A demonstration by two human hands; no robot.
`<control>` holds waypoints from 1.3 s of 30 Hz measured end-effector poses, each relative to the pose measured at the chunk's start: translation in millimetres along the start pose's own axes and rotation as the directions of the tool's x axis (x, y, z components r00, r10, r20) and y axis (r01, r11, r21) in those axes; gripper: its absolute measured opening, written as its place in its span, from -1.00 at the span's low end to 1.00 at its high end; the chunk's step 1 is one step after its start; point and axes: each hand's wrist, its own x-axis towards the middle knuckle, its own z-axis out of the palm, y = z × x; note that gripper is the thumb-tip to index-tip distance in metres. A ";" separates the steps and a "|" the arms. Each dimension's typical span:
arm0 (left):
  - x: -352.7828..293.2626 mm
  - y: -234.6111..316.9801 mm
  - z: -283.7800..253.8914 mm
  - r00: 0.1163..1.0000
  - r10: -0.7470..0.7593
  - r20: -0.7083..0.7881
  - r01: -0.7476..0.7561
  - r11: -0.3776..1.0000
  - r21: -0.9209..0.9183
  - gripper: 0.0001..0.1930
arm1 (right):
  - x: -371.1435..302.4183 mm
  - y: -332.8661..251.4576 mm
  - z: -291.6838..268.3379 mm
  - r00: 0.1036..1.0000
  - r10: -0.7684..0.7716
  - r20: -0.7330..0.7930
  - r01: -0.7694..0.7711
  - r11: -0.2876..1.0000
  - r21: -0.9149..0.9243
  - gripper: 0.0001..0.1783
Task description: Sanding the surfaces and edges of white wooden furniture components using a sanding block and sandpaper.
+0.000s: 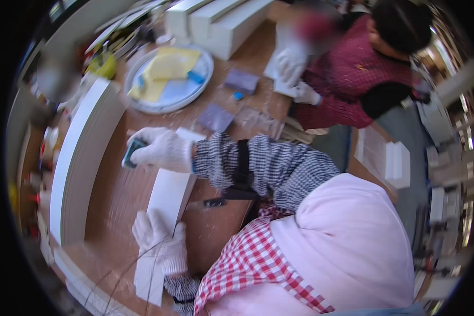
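Note:
A long white board [169,197] lies on the brown table [216,226], running from near me toward the far side. My left hand [159,243], in a white knit glove, presses flat on the near part of the board. My right hand [162,150], also gloved, is closed around a small teal block [129,154] at the board's far end. A checked sleeve with a black strap covers my right forearm [258,166]. Pink cloth and a red-and-white checked garment fill the lower right.
A stack of white panels [79,163] stands on edge at the left. A round tray [203,79] with yellow cloth sits at the back, with grey-purple abrasive sheets [216,117] beside it. White blocks [221,21] lie beyond. A person in dark red with white gloves [295,79] works opposite.

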 end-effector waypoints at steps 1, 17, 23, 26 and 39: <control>24.6 24.6 -23.4 0.973 -0.003 0.229 0.013 0.999 -0.042 -0.16 | -18.8 3.0 0.0 1.000 -0.007 -0.002 0.007 0.999 0.053 -0.63; -207.9 -171.3 31.9 0.526 -0.771 -0.359 0.845 0.521 0.120 -0.21 | -23.3 62.1 2.5 0.924 0.050 0.379 -0.205 0.901 0.381 -0.59; -181.8 -114.6 15.7 0.712 -0.448 -0.540 0.529 0.849 -0.007 -0.37 | -44.0 70.5 61.6 0.843 0.254 0.474 -0.421 0.860 0.287 -0.63; -130.9 -56.9 15.1 0.879 -0.256 -0.403 0.237 0.967 -0.097 -0.40 | -61.4 91.2 93.1 0.710 0.321 0.627 -0.562 0.795 0.230 -0.62; -164.3 -115.2 -15.5 0.862 -0.414 -0.292 0.454 0.887 0.081 -0.05 | -44.9 19.6 -133.8 0.985 0.005 0.174 -0.094 0.859 0.502 -0.51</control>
